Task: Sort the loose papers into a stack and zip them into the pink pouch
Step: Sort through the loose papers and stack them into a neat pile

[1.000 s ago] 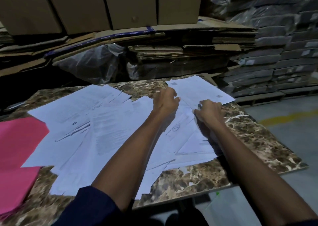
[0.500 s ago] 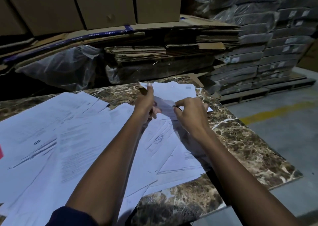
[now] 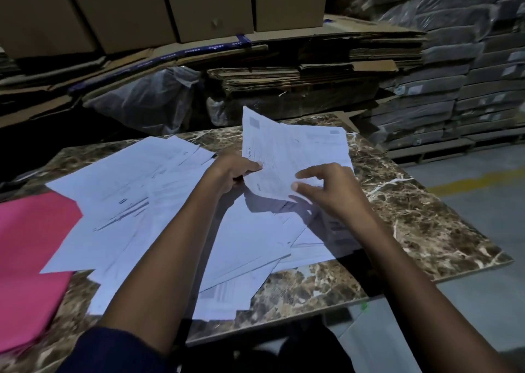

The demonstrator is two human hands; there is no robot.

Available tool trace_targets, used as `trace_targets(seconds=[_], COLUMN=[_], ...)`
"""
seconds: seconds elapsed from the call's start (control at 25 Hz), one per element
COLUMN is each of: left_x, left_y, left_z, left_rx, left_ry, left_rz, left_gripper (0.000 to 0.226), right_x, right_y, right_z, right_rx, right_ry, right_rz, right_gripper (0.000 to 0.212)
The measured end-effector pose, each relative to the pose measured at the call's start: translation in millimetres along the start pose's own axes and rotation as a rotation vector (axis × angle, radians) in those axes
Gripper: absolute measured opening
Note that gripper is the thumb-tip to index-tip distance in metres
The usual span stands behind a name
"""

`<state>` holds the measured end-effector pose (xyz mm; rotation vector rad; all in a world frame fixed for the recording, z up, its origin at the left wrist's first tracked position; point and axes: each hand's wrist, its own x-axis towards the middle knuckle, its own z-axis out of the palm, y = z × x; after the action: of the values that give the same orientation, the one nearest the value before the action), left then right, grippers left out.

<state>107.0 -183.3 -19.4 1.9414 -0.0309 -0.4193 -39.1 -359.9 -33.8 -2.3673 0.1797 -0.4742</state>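
Note:
Several loose white papers [image 3: 136, 202] lie fanned across the marble-patterned table [image 3: 420, 219]. A small bunch of printed sheets [image 3: 292, 148] is raised off the spread at the far middle, tilted up toward me. My left hand [image 3: 233, 173] pinches the bunch at its left edge. My right hand [image 3: 332, 193] holds its lower right corner between thumb and fingers. The pink pouch [image 3: 28, 259] lies flat at the table's left end, with paper corners overlapping its right side. Its zip is not visible.
Flattened cardboard stacks [image 3: 298, 80] and brown boxes [image 3: 210, 3] stand right behind the table, with a clear plastic bag [image 3: 147, 100] between them. Wrapped dark bundles [image 3: 468, 60] are piled at the right. Grey floor with a yellow line [image 3: 483, 179] lies to the right.
Both hands have picked sheets off the far right of the spread and raised them, now tilted above the table. The view swung back left, and the pink pouch shows again.

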Motion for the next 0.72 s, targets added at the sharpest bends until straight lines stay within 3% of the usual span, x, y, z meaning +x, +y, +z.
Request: trace_targets(seconds=[0.12, 0.28, 0.4, 0.72], left_x=[-35, -68, -83, -121], left_y=[-13, -37, -59, -111], left_z=[-31, -65, -89, -103], left_rx=[0.000, 0.011, 0.129, -0.106], left_ry=[-0.035, -0.030, -0.025, 0.188], left_rz=[0.057, 0.123, 0.115, 0.169], left_gripper=[0.021, 0.032, 0.032, 0.022], right_x=[-4, 4, 3, -9], right_y=[1, -6, -12, -29], right_z=[5, 15, 31, 55], right_rx=[0.021, 0.213, 0.316, 0.529], right_ry=[0.113, 0.023, 0.042, 0.148], right_rz=[0.043, 0.240, 0.261, 0.172], right_gripper=[0.052, 0.068, 0.066, 0.054])
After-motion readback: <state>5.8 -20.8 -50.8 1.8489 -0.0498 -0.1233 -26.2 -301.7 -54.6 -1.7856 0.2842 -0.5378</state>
